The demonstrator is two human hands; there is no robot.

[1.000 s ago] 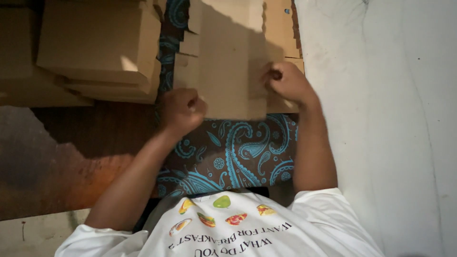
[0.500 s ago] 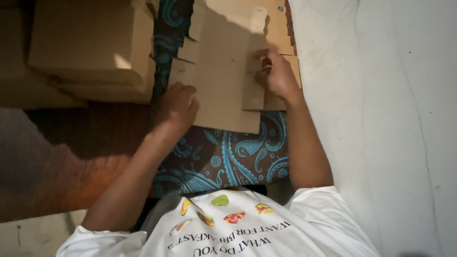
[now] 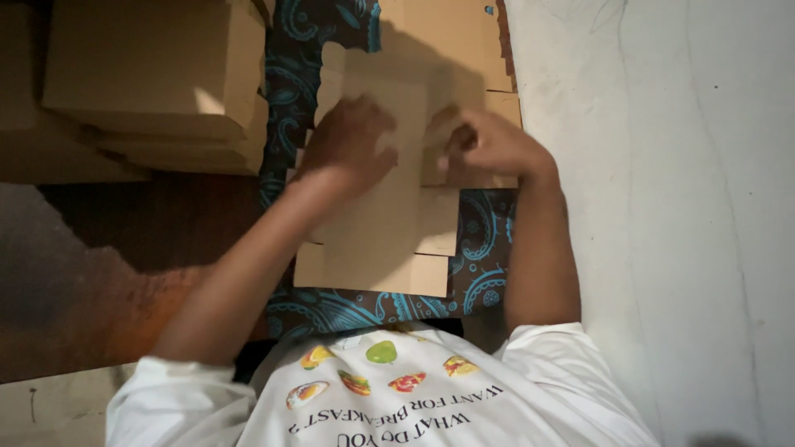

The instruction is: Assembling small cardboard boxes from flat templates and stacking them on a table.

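Two hands have drawn together on the flat cardboard blank (image 3: 377, 223) since a second ago. Back then your left hand (image 3: 348, 145) sat as a fist near the blank's lower left edge and your right hand (image 3: 484, 145) worked at its right-hand flap, with bare cardboard between them. Now both sit close on the upper middle of the sheet, and the blank itself has slid down toward you, so its lower edge lies near your shirt (image 3: 389, 397). Judging from that, you have moved from steadying the sheet to working a fold or tab near its centre.

Your left hand lies palm down on the blank, fingers (image 3: 377, 124) loosely spread and a little curled, pressing rather than gripping; motion blur softens them. Your right hand is curled tighter, fingertips (image 3: 451, 136) bunched against a side flap (image 3: 468, 178); whether they pinch the flap's edge or only push on it, you cannot tell from here.

The blank rests on your lap, over the blue patterned cloth (image 3: 489, 248). A stack of brown boxes (image 3: 149, 83) stands well to your left, and pale floor (image 3: 662, 207) runs along your right.
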